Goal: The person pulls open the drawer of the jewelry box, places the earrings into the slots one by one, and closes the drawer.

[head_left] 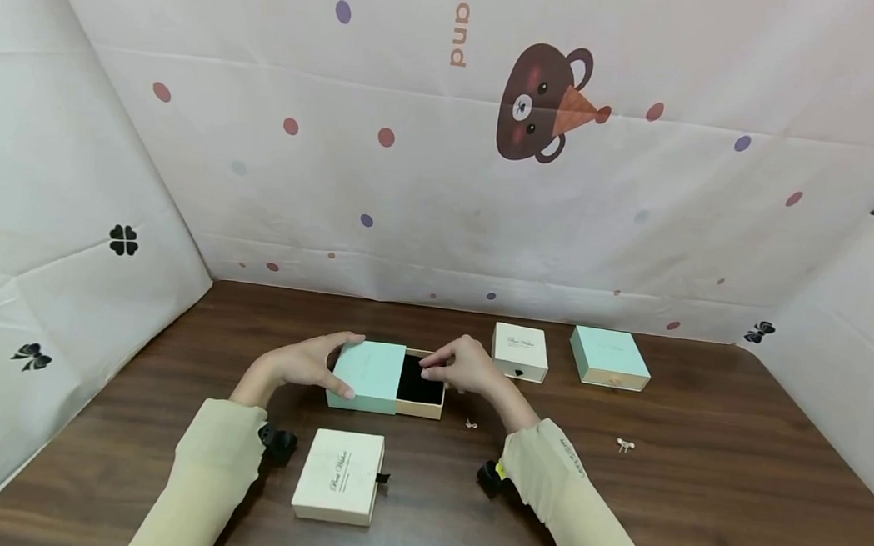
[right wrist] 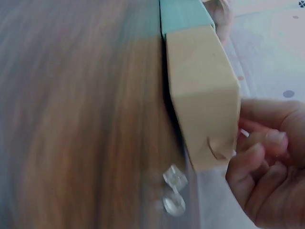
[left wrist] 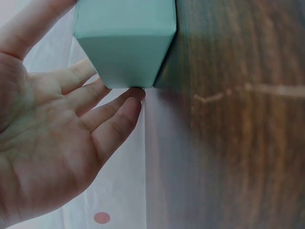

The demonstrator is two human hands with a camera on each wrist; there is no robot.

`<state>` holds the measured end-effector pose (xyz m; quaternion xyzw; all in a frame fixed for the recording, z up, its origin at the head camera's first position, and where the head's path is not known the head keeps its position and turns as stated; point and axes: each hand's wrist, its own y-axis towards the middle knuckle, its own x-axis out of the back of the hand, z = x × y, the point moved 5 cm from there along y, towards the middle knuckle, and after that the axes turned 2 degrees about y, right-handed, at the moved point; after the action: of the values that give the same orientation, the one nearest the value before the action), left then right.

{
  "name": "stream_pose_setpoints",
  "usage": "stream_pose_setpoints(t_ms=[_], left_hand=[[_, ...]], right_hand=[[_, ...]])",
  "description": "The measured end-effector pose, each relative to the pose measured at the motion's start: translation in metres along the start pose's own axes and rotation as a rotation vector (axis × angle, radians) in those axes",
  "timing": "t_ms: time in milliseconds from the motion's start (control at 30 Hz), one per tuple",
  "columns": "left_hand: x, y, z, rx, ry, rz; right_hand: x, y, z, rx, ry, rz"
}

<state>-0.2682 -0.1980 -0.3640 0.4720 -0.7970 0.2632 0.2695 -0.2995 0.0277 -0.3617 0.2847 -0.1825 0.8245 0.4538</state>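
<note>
A mint drawer box (head_left: 371, 373) lies on the table, its cream drawer (head_left: 419, 410) partly pulled out to the right, showing a black lining (head_left: 415, 382). My left hand (head_left: 307, 361) grips the mint sleeve, thumb at the near edge and fingers round the far side. Over the open drawer is my right hand (head_left: 469, 367), thumb and index tips close together at the lining and the other fingers curled. A small whitish spot shows among those fingers in the right wrist view; I cannot tell what they hold. A clear, sparkling earring (right wrist: 174, 191) lies beside the drawer.
Nearer me lies a cream box (head_left: 338, 476) with a black pull tab. At the back right stand a smaller cream box (head_left: 520, 352) and a closed mint box (head_left: 610, 357). A small bow-shaped piece of jewellery (head_left: 625, 445) lies farther right. White patterned sheets surround the table.
</note>
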Motion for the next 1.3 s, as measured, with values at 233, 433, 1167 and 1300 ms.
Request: stream_pose_setpoints(t_ms=[233,433,1167,1300], left_hand=[[-0.001,0.001,-0.001,-0.004,-0.013,0.004],[-0.003,0.000,-0.001,-0.028,-0.023,0.014],[-0.003,-0.001,0.001,-0.041,-0.035,0.005],[-0.002,0.000,0.000,-0.032,-0.034,0.006]], right_hand=[[0.018,-0.015,-0.005,-0.044,0.197,-0.032],[0.029,-0.026,-0.008,-0.066,0.246,-0.034],[0.016,-0.047,-0.025,-0.149,0.140,0.195],[0.016,-0.047,-0.028,-0.161,0.098,0.228]])
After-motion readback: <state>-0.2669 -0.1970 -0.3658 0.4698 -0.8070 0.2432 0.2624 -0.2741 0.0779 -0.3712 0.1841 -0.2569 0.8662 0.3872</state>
